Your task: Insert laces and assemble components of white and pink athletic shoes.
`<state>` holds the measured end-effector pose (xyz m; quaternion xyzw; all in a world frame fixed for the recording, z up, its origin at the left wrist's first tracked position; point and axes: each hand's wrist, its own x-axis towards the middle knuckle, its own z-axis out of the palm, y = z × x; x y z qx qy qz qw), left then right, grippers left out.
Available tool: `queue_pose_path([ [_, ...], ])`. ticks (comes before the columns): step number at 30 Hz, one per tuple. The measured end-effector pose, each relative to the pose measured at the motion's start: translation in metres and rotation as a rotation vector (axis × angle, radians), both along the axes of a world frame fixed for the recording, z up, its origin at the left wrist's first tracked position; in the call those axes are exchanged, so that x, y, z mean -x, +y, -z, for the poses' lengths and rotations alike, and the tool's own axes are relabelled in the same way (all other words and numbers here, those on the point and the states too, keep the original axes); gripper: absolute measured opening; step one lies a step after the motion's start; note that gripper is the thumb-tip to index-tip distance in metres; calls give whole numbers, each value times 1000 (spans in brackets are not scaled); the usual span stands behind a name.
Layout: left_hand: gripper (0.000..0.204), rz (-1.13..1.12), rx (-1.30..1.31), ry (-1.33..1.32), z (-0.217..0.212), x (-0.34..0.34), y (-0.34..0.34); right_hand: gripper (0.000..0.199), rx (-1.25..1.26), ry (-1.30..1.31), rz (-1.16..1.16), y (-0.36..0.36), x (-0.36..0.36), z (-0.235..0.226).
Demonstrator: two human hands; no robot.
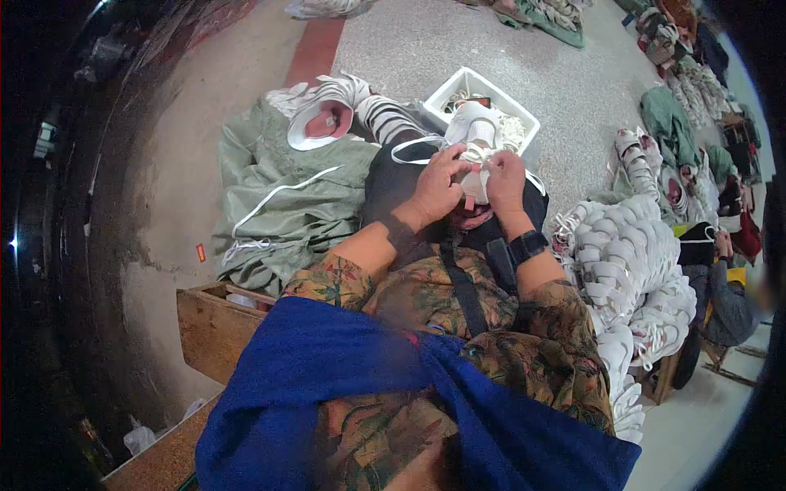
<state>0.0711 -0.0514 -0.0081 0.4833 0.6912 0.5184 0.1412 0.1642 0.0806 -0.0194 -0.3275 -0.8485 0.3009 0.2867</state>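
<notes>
On my lap lies a white shoe upper (472,124) with pinkish parts, its toe pointing away from me. My left hand (438,186) is closed at its left side, thumb and fingers gripping the edge near the tongue. From the right, my right hand (507,180) pinches at the lacing area, its fingertips close together on what looks like the lace. A white shoelace (407,150) loops out to the left of the upper, and another length shows beyond my right hand. My fingers cover part of the eyelets.
Just beyond my knees stands a white plastic bin (524,114) holding laces. Left of me, stacked shoe uppers (327,123) lie on a green sack (286,196) beside a wooden box (214,327). A tall heap of white uppers (626,254) rises at my right; another person (729,303) sits past it.
</notes>
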Motion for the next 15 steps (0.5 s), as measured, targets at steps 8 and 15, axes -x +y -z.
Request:
queue_pose_path([
  [8,39,-59,-16,138,3,0,1,8,89,-22,-48,-1,-7,-3],
  [15,40,-17,-64,49,4,1,1,13,-112,51,-112,-16,-9,-6],
])
